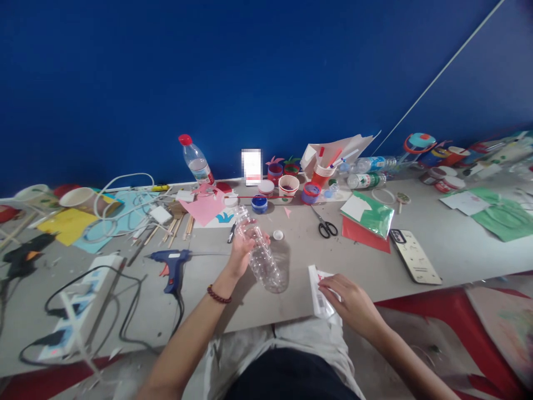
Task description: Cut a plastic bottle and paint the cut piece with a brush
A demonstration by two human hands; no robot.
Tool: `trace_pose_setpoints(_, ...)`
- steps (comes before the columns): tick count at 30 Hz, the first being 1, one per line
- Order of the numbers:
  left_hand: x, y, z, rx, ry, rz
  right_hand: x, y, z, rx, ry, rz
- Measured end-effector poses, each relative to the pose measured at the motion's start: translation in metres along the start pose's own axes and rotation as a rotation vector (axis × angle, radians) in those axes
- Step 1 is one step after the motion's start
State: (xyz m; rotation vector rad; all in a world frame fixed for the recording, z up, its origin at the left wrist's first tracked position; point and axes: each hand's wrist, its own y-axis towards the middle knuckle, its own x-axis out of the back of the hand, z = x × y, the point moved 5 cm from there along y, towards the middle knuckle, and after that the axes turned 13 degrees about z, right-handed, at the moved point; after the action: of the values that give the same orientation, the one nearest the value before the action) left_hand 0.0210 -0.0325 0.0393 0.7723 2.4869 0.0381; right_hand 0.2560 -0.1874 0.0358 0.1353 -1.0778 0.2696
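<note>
My left hand [242, 249] is wrapped round the upper part of a clear plastic bottle [265, 261], which leans with its neck away from me and its base near the table. On the table just right of the bottle lies a small white cap [278, 235]. My right hand [348, 300] is closed at the fingertips on a white plastic packet [316, 300] with red print, by the table's front edge. Part of the packet is hidden under the fingers. Black-handled scissors [327, 226] rest farther back, between the two hands.
Left of me lie a blue glue gun [172, 261] with its cord and a white power strip [85, 305]. Paint jars, including a blue one [259, 204], and a paper cup [288, 189] line the back. A phone [415, 256] and green paper [368, 214] are at right.
</note>
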Motion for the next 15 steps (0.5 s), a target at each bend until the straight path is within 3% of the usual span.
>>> trace_pose_setpoints(3,0.001,0.0,0.0,-0.007,0.01,0.005,-0.007,-0.003,-0.007,-0.237,0.062,0.122)
trace_pose_setpoints(5,0.001,0.0,0.0,-0.01,0.012,0.004,-0.012,-0.008,-0.007,-0.348,0.061,0.129)
trace_pose_setpoints(12,0.001,0.0,0.0,-0.008,0.012,0.008,-0.025,-0.016,0.002,-0.357,-0.107,-0.023)
trace_pose_setpoints(15,0.001,0.0,0.001,-0.013,0.014,0.012,-0.025,-0.016,-0.001,-0.38,-0.12,-0.004)
